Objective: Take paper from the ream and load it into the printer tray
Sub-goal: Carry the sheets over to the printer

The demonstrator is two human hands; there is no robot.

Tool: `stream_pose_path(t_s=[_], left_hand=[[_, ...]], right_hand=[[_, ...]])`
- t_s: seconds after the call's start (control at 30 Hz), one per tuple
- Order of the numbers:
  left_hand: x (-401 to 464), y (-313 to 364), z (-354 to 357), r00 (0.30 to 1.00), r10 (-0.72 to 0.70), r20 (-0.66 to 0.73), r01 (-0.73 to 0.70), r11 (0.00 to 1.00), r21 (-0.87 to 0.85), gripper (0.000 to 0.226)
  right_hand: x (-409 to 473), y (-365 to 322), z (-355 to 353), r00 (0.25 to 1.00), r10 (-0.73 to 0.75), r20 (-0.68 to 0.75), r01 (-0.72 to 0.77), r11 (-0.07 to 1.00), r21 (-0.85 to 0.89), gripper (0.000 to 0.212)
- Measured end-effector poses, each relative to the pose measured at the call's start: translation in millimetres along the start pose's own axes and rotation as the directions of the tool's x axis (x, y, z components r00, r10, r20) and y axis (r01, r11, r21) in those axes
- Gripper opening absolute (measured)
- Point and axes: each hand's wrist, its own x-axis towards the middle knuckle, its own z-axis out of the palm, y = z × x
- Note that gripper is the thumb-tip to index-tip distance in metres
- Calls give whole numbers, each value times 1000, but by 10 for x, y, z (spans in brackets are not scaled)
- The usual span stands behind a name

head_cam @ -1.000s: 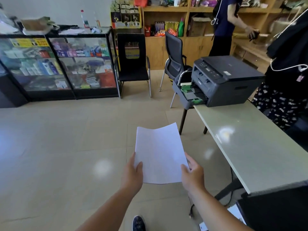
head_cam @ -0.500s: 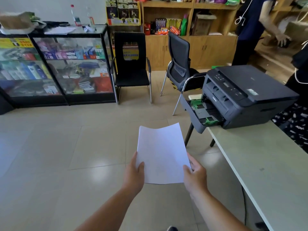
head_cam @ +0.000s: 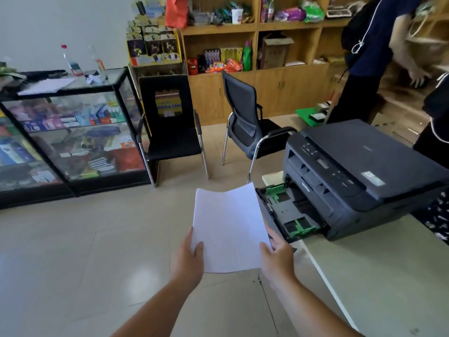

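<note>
I hold a thin stack of white paper (head_cam: 228, 227) flat in front of me over the floor. My left hand (head_cam: 188, 257) grips its lower left edge and my right hand (head_cam: 278, 257) grips its lower right edge. The dark printer (head_cam: 359, 171) stands at the near end of a pale table, just right of the paper. Its paper tray (head_cam: 289, 212) is pulled out toward the left, with green guides showing and no sheets visible inside. The paper's right edge is close to the tray's front lip. The ream is not in view.
The pale table (head_cam: 379, 276) runs along the right. Two black chairs (head_cam: 170, 132) (head_cam: 247, 122) stand behind the printer, beside a glass display case (head_cam: 73, 132). Wooden shelves line the back wall. A person in dark clothes (head_cam: 364, 59) stands at the upper right.
I have come closer to the printer, which now looks larger and lies right beside the paper. Both hands keep the same hold on the sheets.
</note>
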Motion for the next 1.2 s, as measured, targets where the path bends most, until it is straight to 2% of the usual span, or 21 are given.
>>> stream_pose_path(t_s=[0.13, 0.27, 0.37, 0.63, 0.77, 0.93, 1.2], left_hand=[[468, 244, 252, 998, 12, 66, -14, 1000, 18, 52], [837, 444, 555, 986, 98, 137, -105, 993, 47, 51], [1096, 580, 787, 973, 107, 202, -120, 992, 50, 51], [1894, 702, 1144, 910, 185, 371, -249, 959, 133, 51], [2351, 649, 1123, 834, 243, 495, -353, 925, 142, 50], [2901, 589, 1085, 727, 266, 633, -459, 874, 159, 51], [3237, 724, 1238, 515, 256, 818, -546, 834, 82, 47]], right_hand=[[413, -89, -106, 997, 49, -63, -47, 998, 40, 57], [724, -100, -250, 985, 122, -121, -113, 990, 81, 57], [941, -143, -370, 969, 146, -198, -126, 986, 110, 58], [1412, 6, -299, 912, 199, -358, -153, 976, 153, 56], [1542, 99, 28, 851, 266, -454, -201, 962, 187, 56], [1552, 80, 504, 717, 370, -590, -238, 927, 292, 54], [1430, -12, 767, 509, 511, -693, -234, 857, 460, 47]])
